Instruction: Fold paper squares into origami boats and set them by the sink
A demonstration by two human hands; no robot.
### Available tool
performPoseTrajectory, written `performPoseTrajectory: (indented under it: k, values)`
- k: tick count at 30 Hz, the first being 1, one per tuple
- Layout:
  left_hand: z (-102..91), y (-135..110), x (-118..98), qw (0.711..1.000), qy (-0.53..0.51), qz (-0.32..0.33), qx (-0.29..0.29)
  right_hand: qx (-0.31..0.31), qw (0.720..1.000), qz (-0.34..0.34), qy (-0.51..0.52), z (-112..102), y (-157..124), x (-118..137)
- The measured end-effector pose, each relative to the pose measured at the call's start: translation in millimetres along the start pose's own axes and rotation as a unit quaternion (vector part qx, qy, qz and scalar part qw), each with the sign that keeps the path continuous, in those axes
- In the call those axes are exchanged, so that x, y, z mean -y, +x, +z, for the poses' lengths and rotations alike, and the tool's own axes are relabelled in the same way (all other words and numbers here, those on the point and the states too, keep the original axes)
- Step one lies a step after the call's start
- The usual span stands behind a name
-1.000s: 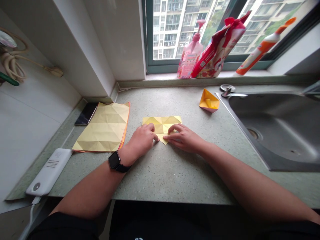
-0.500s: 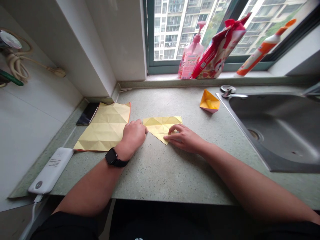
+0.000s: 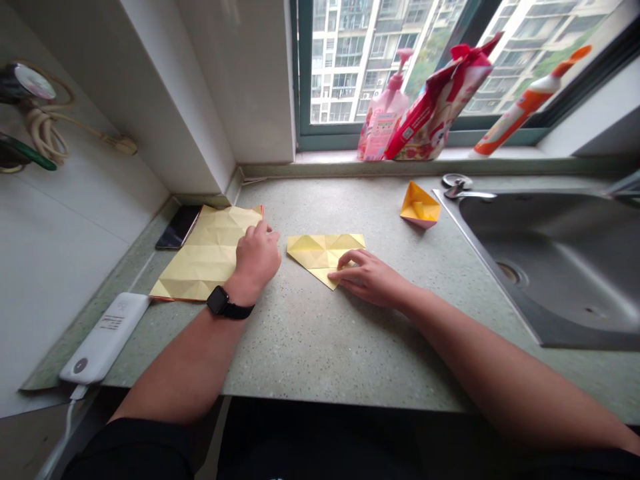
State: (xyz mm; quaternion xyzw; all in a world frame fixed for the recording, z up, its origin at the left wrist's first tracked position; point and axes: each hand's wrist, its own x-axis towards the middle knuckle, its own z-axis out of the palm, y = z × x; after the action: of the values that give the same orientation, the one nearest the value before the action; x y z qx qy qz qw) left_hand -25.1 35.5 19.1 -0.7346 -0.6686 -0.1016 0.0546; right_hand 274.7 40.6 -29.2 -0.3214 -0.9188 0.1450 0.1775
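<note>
**Folded yellow paper (image 3: 310, 252) under right hand (image 3: 370, 279), creased sheet (image 3: 195, 260) under left hand (image 3: 256, 257)**

The folded yellow paper lies mid-counter, right of the creased sheet and well left of the sink. Flat far edge, sides tapering to a blunt point toward the person. Long axis runs left to right, roughly along the window sill.

Right hand is the nearer one: fingers slightly spread and curved, tips on the paper's near right side, hand open, no pinch visible. Left hand is just left of the folded yellow paper, not touching it. Its fingers curl over the right edge of the creased sheet; can't tell if they grip it or only rest there. Black smartwatch (image 3: 219, 301) on left wrist.

The creased sheet is thin pale-yellow paper with a grid of diagonal folds, an orange-red edge showing beneath, and a black phone (image 3: 177, 227) just beside it. Past the right hand, near the rim of the stainless sink (image 3: 500, 293), sits a small yellow-and-pink paper boat (image 3: 420, 205).

Counter (image 3: 320, 353) is speckled grey-green stone, with a white power bank (image 3: 105, 339) at its left edge. On the sill: pink pump bottle (image 3: 383, 117), red foil bag (image 3: 435, 113), orange-capped tube (image 3: 520, 113).
</note>
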Motion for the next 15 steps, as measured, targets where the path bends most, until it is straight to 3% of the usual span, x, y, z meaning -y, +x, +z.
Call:
performPoseTrajectory:
  k: [2,4,9,15]
  values:
    - [-1.8,1,0,0.998,-0.017,0.013,-0.055,-0.001,1.000,0.000,0.002,0,0,0]
    - [-3.1,-1,-4,0.997,-0.030,0.042,-0.063,-0.005,1.000,-0.002,0.003,0,0,0]
    - [-1.3,-11,-16,0.994,-0.022,0.110,0.010,-0.003,1.000,-0.001,0.004,0,0,0]
    - [0.7,-14,-18,0.993,0.026,0.088,0.076,0.010,1.000,0.005,0.003,-2,0,2]
